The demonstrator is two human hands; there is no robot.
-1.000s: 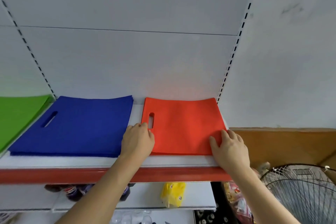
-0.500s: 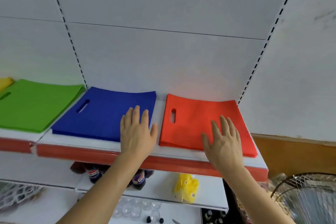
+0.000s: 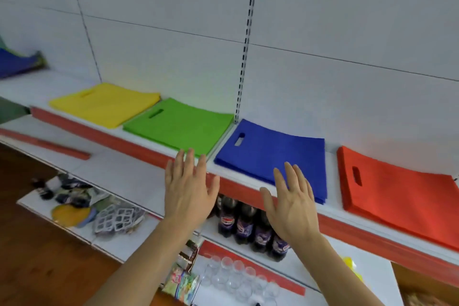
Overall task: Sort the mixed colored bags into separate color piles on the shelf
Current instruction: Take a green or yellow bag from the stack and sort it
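Four flat piles of bags lie in a row on the white shelf (image 3: 330, 210) with a red front edge: yellow pile (image 3: 104, 103), green pile (image 3: 181, 126), blue pile (image 3: 273, 156) and red pile (image 3: 402, 191). Each bag has a cut-out handle slot. My left hand (image 3: 188, 189) hovers open in front of the shelf edge below the green pile, holding nothing. My right hand (image 3: 293, 201) is open with fingers spread, in front of the blue pile's near edge. More mixed bags (image 3: 17, 62) lie at the far left, blurred.
Below the shelf stand several dark soda bottles (image 3: 246, 223), clear cups (image 3: 236, 276), snack packets (image 3: 181, 278) and a white mesh item (image 3: 116, 216). A lower white shelf (image 3: 119, 171) runs to the left. Wooden floor shows at the lower left.
Both hands left the red pile and drew back from the shelf, now open in the air. The view swung left, bringing the green and yellow piles into sight.
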